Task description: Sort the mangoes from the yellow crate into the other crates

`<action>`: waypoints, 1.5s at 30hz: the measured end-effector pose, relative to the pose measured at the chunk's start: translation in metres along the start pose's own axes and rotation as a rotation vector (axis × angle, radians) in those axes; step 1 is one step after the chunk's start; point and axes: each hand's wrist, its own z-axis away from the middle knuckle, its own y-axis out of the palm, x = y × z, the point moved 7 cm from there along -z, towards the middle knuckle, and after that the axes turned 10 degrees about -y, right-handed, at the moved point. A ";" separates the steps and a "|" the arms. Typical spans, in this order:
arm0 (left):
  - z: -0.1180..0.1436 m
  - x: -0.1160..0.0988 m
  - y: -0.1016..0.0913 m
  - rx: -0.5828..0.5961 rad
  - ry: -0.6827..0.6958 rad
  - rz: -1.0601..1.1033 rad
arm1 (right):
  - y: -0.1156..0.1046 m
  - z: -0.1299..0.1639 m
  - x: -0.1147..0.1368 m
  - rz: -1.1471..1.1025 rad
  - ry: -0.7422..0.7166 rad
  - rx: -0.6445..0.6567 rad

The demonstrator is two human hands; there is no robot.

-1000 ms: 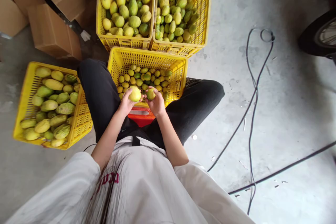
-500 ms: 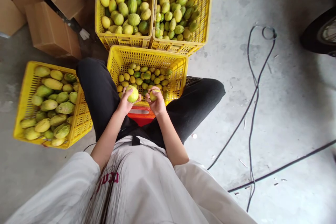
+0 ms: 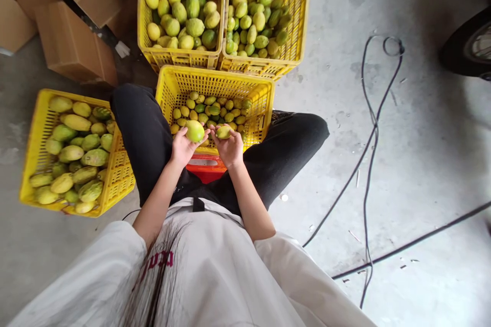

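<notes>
My left hand (image 3: pixel 184 146) holds a large, smooth yellow-green fruit (image 3: pixel 195 131), which rests on its fingers with the palm turned up. Beside it my right hand (image 3: pixel 230 149) cradles a smaller, oval yellow-green fruit (image 3: pixel 223 132). The fingertips of both hands come close together. Just beyond them stands a yellow slatted crate (image 3: pixel 215 75) between my knees, its bottom covered with small yellow and green fruits (image 3: pixel 215 111). Both hands are over the near rim of this crate and hide part of it.
Two yellow crates (image 3: pixel 180 59) (image 3: pixel 264 67) piled with fruit stand behind. At left, another crate (image 3: pixel 118 176) holds larger fruits. Cardboard boxes (image 3: pixel 72 43) lie back left. A red plastic thing (image 3: pixel 207 176) shows below the near crate. A black cable (image 3: pixel 370 163) and a wheel (image 3: pixel 468 46) are at right.
Both hands have loosened and turned their palms further up, so more of each fruit shows. The left fruit has shifted slightly right. The crates stay where they were.
</notes>
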 end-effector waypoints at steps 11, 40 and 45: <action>-0.008 0.003 -0.006 -0.039 0.054 -0.222 | -0.009 -0.001 -0.010 0.190 -0.053 0.050; -0.007 0.010 -0.012 -0.183 -0.057 -0.196 | 0.000 0.007 0.002 0.373 -0.011 -0.010; -0.005 0.010 -0.005 -0.113 -0.079 -0.273 | -0.006 0.003 -0.001 0.431 -0.010 0.001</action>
